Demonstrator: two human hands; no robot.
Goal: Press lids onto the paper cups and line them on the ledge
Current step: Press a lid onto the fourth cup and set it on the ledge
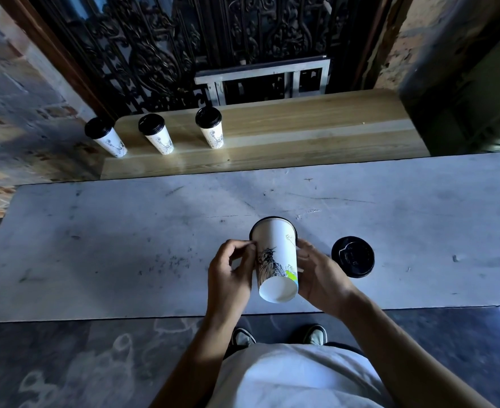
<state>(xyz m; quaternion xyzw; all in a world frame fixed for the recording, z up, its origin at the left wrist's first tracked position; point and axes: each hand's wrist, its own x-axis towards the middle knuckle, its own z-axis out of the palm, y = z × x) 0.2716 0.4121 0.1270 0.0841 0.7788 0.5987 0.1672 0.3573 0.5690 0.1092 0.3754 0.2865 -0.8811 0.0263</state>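
A white paper cup (pixel 276 257) with a black statue drawing is held between both hands over the pale table (pixel 125 245). Its base faces me and its mouth end points away, where a black lid's rim (pixel 272 218) shows around the edge. My left hand (pixel 231 272) pinches the cup's left side with curled fingers. My right hand (pixel 322 275) wraps round its right side. A loose black lid (pixel 352 257) lies flat on the table just right of my right hand. Three lidded cups (pixel 104 136) (pixel 156 134) (pixel 210 126) stand in a row at the left of the wooden ledge (pixel 316 128).
Behind the ledge rise a dark ornate metal grille (pixel 184 39) and a small metal frame (pixel 263 81). Brick walls flank both sides. The ledge's right part is bare wood. My shoes (pixel 278 337) show on the floor under the table's near edge.
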